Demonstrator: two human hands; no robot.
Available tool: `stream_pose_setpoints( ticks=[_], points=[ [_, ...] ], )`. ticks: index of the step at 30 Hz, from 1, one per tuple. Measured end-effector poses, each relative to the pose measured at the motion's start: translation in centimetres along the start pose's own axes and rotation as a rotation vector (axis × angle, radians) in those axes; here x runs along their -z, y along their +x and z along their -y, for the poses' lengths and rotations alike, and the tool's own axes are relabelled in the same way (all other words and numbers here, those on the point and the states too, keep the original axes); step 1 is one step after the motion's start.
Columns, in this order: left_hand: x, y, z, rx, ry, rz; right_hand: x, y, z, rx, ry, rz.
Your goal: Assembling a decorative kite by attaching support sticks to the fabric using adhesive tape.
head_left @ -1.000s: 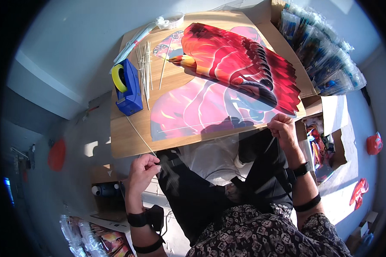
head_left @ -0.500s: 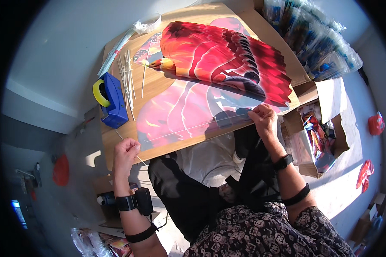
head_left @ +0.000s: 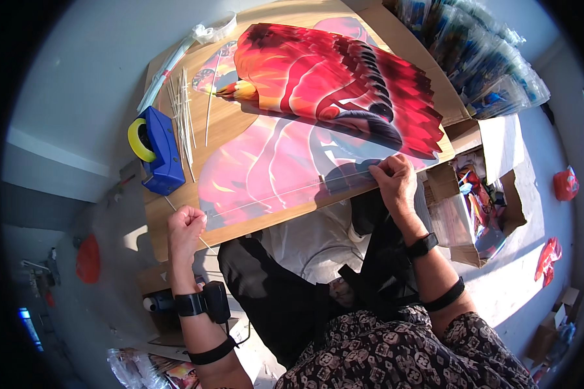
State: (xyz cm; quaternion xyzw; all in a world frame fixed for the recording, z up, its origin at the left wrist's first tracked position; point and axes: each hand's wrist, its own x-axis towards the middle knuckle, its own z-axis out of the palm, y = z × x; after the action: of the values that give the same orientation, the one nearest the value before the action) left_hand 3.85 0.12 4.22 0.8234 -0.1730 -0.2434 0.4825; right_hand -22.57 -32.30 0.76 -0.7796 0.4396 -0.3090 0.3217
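Observation:
A bright red, bird-shaped printed sheet (head_left: pixel 305 78) lies folded on the wooden table (head_left: pixel 224 142), its pale, see-through-looking part (head_left: pixel 259 165) spread toward me. My left hand (head_left: pixel 185 230) is closed at the near left table corner, with a thin white rod (head_left: pixel 206 244) poking out on both sides of its fingers. On the pale part's near right edge, my right hand (head_left: pixel 394 178) is pinched; whatever sits between its fingertips is hidden. A thin, pale straight line (head_left: pixel 272 196) runs along the near edge between the hands; rod or tape strip, I cannot tell.
A blue tape dispenser (head_left: pixel 164 152) with a yellow roll stands at the table's left, beside several thin white rods (head_left: pixel 183 123). Beyond lies a clear tape roll (head_left: pixel 217 29). Right of the table are an open carton (head_left: pixel 464 227) and bagged goods (head_left: pixel 480 58).
The table and sheet appear shifted slightly left and up in view. My right hand has moved a little left along the sheet's edge; both hands stay closed.

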Motion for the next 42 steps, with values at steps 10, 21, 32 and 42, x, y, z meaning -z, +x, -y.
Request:
stream_pose_setpoints(
  ticks=[10, 21, 32, 42],
  points=[
    [0.2, 0.0, 0.4, 0.025, -0.011, -0.019, -1.0, -0.2, 0.6, 0.084, -0.202, -0.047],
    [-0.9, 1.8, 2.6, 0.013, 0.308, -0.111, -0.4, 0.0, 0.5, 0.093, -0.233, -0.016],
    [-2.3, 1.5, 1.2, -0.095, 0.416, -0.215, -0.2, 0.1, 0.7, 0.110, -0.235, -0.030],
    [-2.1, 2.3, 1.1, -0.045, 0.475, -0.179, -0.2, 0.4, 0.5, 0.091, -0.254, -0.002]
  ],
)
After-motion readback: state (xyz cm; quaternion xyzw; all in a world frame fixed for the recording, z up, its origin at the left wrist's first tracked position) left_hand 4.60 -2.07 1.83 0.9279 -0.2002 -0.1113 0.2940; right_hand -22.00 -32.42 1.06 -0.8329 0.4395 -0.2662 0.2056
